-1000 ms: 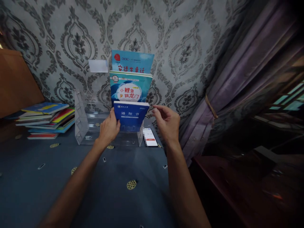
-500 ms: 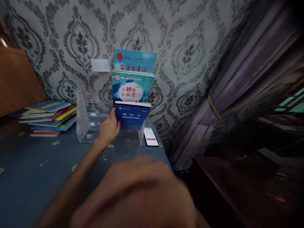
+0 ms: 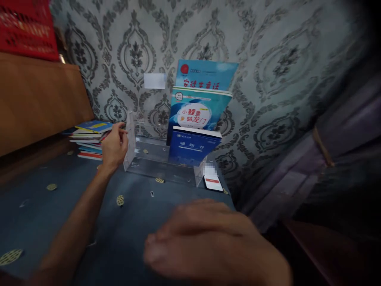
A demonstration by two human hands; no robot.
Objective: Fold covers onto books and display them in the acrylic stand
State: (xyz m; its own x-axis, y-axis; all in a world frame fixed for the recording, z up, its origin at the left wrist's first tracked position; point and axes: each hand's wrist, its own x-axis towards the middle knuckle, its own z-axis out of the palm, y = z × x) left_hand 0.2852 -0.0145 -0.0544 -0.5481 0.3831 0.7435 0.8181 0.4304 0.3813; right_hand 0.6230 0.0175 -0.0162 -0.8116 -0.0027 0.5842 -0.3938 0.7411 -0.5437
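Observation:
My left hand (image 3: 115,145) is at the right side of a stack of books (image 3: 89,139), just left of the clear acrylic rack (image 3: 129,145). Its fingers are loosely bent and apart, with nothing visible between them. On the right of the rack, a dark blue booklet (image 3: 193,147) leans in front, a teal children's book (image 3: 205,109) behind it, and a light blue book (image 3: 208,73) at the back. Low in the foreground is my right hand (image 3: 220,242), large and blurred, its fingers folded together with nothing seen in it.
A phone (image 3: 212,180) with a lit screen lies beside the rack's right end. The patterned tablecloth (image 3: 131,230) covers the table, against a papered wall. An orange-brown wooden box or panel (image 3: 38,103) carries a red basket (image 3: 28,29) at left. A purple curtain (image 3: 291,171) hangs at right.
My left hand has left the dark blue booklet and moved left to the book stack. The booklet stays leaning in the rack. The view has turned left, and my right hand has shifted right.

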